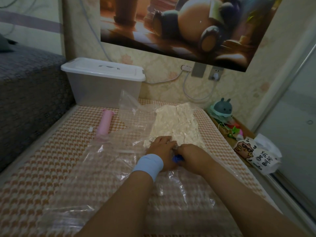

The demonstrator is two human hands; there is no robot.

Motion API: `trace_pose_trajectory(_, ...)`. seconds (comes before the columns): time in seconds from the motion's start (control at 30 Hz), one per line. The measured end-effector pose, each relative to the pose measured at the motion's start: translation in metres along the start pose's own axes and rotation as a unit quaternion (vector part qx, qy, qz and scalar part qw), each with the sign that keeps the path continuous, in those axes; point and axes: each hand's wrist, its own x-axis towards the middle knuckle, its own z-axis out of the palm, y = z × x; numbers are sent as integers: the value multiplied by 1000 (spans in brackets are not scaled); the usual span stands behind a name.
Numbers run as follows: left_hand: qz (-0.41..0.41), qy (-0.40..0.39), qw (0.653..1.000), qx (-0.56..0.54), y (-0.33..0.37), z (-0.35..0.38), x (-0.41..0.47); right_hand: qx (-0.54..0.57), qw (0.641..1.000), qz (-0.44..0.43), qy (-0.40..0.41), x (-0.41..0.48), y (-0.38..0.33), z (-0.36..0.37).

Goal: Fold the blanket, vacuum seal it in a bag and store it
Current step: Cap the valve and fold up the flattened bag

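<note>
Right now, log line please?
blanket in bag | left hand on bag | right hand at blue piece | pink pump aside

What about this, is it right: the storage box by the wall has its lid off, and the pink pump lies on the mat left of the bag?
Not quite. In the head view the storage box has its white lid on, closed. The rest holds: the pink pump lies on the mat, left of the bag.
</note>
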Motion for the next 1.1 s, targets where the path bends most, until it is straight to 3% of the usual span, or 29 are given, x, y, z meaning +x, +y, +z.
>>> trace_pose_trajectory(0.17, -4, 1, 1000, -21, 1, -2, -4, -13, 999, 40, -15, 6, -4, 2)
trace_pose_trajectory(0.4, 3, 2, 1000, 11, 0, 2, 1, 54, 996, -71, 0, 1, 1, 3)
trace_pose_trajectory(0.53, -1, -6, 1000, 16, -1, 6, 3, 34, 996, -77, -9, 3, 0, 4)
trace_pose_trajectory(0.9, -2, 1, 1000, 7, 0, 2, 0, 63, 997, -41, 3, 1, 0, 2)
trace_pose_trajectory(1.1, -5, 14, 1000, -14, -1, 0, -3, 0, 999, 49, -1, 4, -2, -4)
